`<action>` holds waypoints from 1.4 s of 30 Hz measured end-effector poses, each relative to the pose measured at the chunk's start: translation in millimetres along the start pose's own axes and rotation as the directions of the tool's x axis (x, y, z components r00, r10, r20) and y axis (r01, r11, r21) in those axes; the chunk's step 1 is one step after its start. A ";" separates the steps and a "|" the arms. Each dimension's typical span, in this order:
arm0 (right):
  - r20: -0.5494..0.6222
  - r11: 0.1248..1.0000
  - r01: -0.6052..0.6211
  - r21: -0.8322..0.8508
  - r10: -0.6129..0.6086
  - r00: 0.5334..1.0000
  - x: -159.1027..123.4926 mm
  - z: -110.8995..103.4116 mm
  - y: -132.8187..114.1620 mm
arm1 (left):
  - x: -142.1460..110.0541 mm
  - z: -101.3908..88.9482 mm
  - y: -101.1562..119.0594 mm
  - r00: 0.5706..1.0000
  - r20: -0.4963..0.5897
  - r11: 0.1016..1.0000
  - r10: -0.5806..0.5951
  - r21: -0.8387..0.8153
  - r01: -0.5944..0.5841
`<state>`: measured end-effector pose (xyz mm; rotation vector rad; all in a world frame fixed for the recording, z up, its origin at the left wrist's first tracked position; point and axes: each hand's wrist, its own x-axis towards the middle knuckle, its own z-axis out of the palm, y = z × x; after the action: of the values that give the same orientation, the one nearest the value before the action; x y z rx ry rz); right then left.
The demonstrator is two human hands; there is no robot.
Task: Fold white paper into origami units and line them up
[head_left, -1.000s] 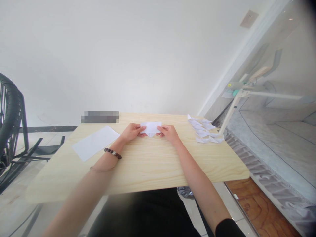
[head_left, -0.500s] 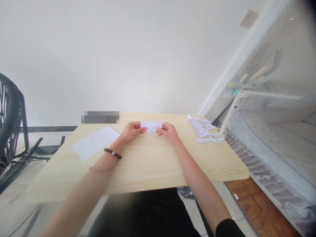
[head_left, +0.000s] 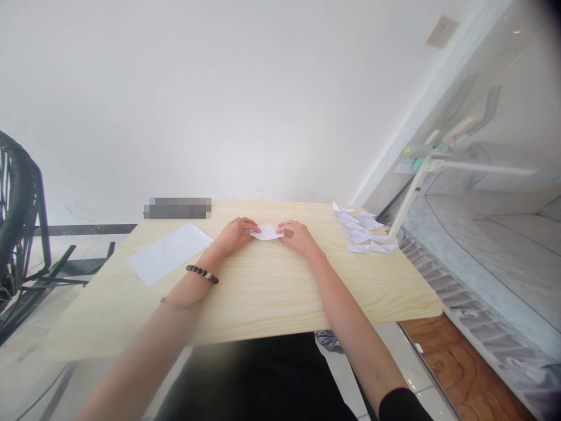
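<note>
Between my two hands is a small folded piece of white paper point(head_left: 267, 233), just over the middle of the table. My left hand point(head_left: 237, 234) pinches its left end, and my right hand point(head_left: 298, 237) pinches the right end. The paper looks bowed, with its middle raised a little. A larger flat white sheet point(head_left: 169, 255) lies on the table left of my left hand. Several folded white paper pieces point(head_left: 359, 229) sit in rows to the right of my right hand.
The light wooden table point(head_left: 272, 292) stands against a white wall. A dark blurred-out object point(head_left: 177, 209) is at its back left. A white metal stand point(head_left: 411, 196) rises beyond the right edge, near a grey cushioned seat point(head_left: 482, 257). A black woven chair point(head_left: 21, 193) is at left.
The paper has gone from a flat, taller rectangle facing me to a lower, bowed shape. My fingers have turned in over its ends, while the other papers stay where they were.
</note>
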<state>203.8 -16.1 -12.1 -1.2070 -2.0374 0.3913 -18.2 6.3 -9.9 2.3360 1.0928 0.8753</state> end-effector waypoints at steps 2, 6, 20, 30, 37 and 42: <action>0.021 0.999 -0.023 -0.043 0.024 1.000 -0.4 -1.3 2.3 | 0.0 -0.3 -1.0 1.000 0.013 0.996 0.024 0.088 -0.025; 0.065 0.993 -0.114 -0.025 0.116 0.991 -2.2 -5.1 3.5 | -0.1 -3.4 -1.7 0.998 0.054 0.984 0.029 0.174 -0.038; -0.002 0.999 -0.034 -0.010 0.034 0.999 -1.2 2.9 5.0 | -0.1 -2.4 1.7 0.998 0.036 0.980 0.045 0.192 -0.051; 0.072 0.995 0.027 -0.092 -0.020 0.997 -3.1 0.5 -0.8 | -2.5 -1.5 9.4 0.989 0.116 0.936 0.094 0.327 -0.128; 0.137 0.994 0.073 -0.086 -0.061 0.989 -2.6 0.9 1.8 | -1.6 0.0 9.3 0.982 0.146 0.915 0.121 0.368 -0.167; 0.125 0.998 0.035 -0.046 -0.029 0.992 -2.4 1.0 0.4 | -2.7 -1.6 12.7 0.981 0.138 0.930 0.134 0.326 -0.172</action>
<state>204.1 -17.7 -14.1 -1.2031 -2.1817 0.4135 -13.9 -3.3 -2.3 2.7475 1.0949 0.6359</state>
